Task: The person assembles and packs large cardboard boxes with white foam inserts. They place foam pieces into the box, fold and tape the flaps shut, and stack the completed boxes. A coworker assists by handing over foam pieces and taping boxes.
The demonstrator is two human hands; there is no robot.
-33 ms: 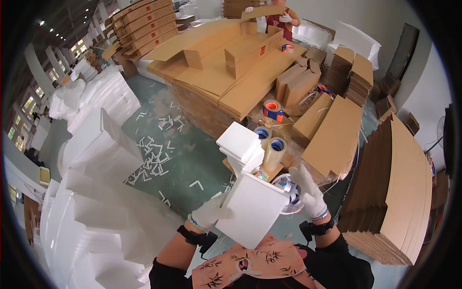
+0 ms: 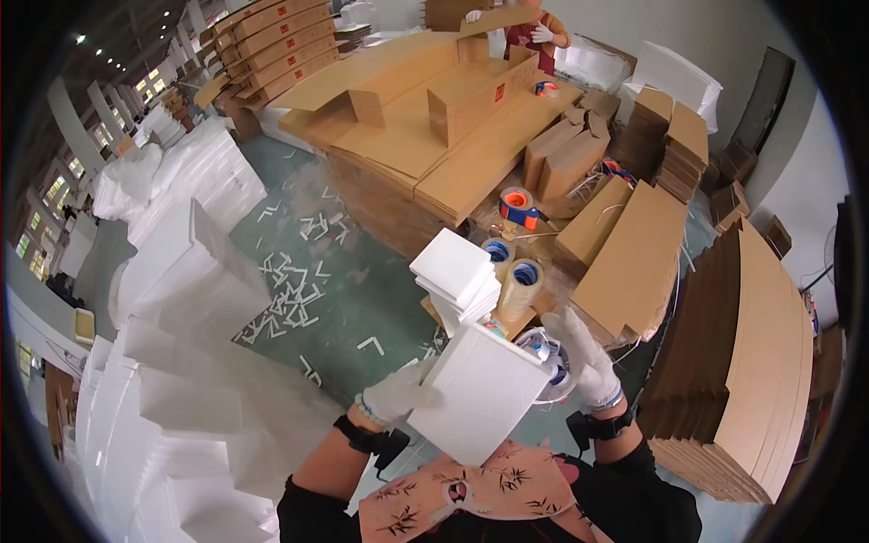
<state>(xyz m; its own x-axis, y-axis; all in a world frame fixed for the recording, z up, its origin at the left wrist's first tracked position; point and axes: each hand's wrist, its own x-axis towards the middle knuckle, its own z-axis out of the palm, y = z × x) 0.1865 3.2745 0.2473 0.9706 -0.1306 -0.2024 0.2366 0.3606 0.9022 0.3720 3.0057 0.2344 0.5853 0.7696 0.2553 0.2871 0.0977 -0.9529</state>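
My left hand [image 2: 400, 395], in a white glove, grips the left edge of a flat white box-like piece [image 2: 480, 395], thumb on its upper face. It is tilted in front of my chest. My right hand [image 2: 588, 360], also gloved, is off the piece, fingers stretched upward and nothing seen in it. Beside that hand stands a small white round basket [image 2: 558, 395] with blue-and-white items inside, partly hidden by the white piece. Just beyond is a stack of similar white pieces [image 2: 455, 269], next to rolls of clear tape [image 2: 522, 286].
A cardboard-covered worktable [image 2: 389, 172] stretches ahead, with an orange-and-blue tape dispenser [image 2: 518, 212] on it. Flat cartons [image 2: 760, 362] stand at right. White foam pieces [image 2: 195, 407] fill the left; white scraps [image 2: 285, 294] litter the green floor. Another person [image 2: 534, 41] holds cardboard at the far side.
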